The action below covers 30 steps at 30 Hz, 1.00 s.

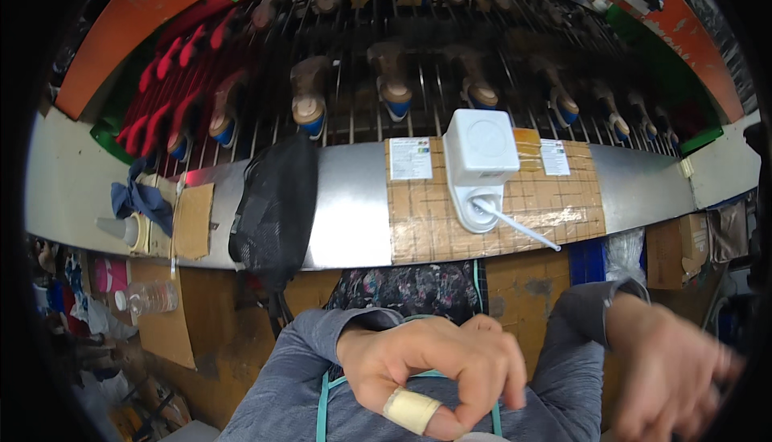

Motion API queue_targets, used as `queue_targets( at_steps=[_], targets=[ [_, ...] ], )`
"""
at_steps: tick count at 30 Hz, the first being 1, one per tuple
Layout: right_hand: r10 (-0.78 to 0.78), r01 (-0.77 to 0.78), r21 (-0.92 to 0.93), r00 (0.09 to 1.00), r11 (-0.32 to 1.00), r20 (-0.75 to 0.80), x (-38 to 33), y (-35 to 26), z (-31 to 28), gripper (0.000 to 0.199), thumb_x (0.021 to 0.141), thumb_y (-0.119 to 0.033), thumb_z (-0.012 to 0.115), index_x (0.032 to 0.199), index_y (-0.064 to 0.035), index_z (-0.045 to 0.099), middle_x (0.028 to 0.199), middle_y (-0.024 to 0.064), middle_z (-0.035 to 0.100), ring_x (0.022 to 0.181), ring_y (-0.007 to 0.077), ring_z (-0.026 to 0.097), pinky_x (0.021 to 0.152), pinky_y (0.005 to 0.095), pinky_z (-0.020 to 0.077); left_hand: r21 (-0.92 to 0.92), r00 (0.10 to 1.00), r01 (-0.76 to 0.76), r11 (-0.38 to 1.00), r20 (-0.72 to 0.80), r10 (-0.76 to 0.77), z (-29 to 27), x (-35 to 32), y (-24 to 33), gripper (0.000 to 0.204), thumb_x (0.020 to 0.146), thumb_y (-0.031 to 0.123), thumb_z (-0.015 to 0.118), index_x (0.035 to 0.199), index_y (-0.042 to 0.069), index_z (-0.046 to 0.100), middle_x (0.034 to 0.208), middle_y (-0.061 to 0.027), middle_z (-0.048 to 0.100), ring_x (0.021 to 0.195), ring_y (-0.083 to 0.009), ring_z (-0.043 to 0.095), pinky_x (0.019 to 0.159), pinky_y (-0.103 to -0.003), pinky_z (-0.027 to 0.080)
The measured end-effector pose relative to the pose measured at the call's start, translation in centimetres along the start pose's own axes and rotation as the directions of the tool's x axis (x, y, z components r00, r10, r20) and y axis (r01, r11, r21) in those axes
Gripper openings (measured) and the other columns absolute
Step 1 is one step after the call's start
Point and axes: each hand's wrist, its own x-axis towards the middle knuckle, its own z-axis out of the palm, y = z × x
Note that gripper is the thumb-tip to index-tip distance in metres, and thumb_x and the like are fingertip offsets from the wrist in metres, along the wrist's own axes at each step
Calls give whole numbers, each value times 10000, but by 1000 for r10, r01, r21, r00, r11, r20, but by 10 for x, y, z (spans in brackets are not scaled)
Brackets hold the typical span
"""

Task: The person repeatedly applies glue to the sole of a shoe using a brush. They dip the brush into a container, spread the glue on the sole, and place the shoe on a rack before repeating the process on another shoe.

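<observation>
My left hand [446, 365] is over my lap at the bottom of the head view. A band of cream tape wraps its thumb, and the fingers are curled towards it. Something pale at the lower edge touches the thumb tip; too little shows to tell what it is. Off to the right, my right hand [675, 370] is smeared by motion, and whether it holds anything is unclear. Ahead, a white plastic dispenser [482, 148] stands on a cardboard sheet [555, 201]. A white stick [523, 229] leans out of its small front cup.
Beyond the metal ledge [350, 209], several shoe-shaped pieces [394, 80] sit on a rod conveyor, red-lit at left. A black mesh bag [277, 201] hangs over the ledge. Left of it are a blue cloth [145, 201] and a cone-tipped bottle [121, 229]. A clear bottle [153, 297] lies lower.
</observation>
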Motion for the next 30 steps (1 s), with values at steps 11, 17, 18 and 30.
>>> queue_targets(
  at_steps=[11, 17, 18, 30],
  targets=[
    [993, -156, -983, -52, 98, 107, -322, 156, -152, 1059, 684, -347, 796, 1509, -156, 159, 1355, 240, 458, 1392, 463, 138, 1103, 581, 122, -425, 890, 200, 883, -297, -345, -134, -98, -58, 516, 888, 426, 605, 1181, 11, 519, 974, -166, 579, 980, -296, 559, 878, -430, 429],
    [883, -93, -978, -453, -185, -123, -415, 190, -222, 1379, 528, -538, 869, 1523, -296, -54, 1434, 288, 378, 1378, 548, 121, 1078, 643, 66, -487, 699, 127, 864, -574, -426, -164, -153, -57, 601, 875, 442, 618, 1278, 31, 448, 1081, -221, 553, 1036, -335, 550, 966, -480, 416],
    [878, -82, -978, -459, -189, -132, -425, 194, -227, 1380, 532, -534, 870, 1524, -282, -55, 1382, 295, 445, 1353, 497, 280, 1095, 584, 152, -486, 666, 149, 861, -595, -451, -166, -154, -58, 593, 875, 445, 617, 1278, 43, 450, 1076, -228, 553, 1039, -349, 548, 963, -497, 412],
    [974, -102, -995, -226, -25, -1, -388, 212, -191, 1004, 578, -515, 776, 1463, -277, 366, 1306, 176, 561, 1295, 370, 432, 1110, 634, -2, -482, 644, 121, 868, -627, -438, -171, -144, -63, 649, 881, 452, 603, 1331, 41, 382, 1114, -213, 555, 1097, -326, 547, 972, -467, 426]
  ],
)
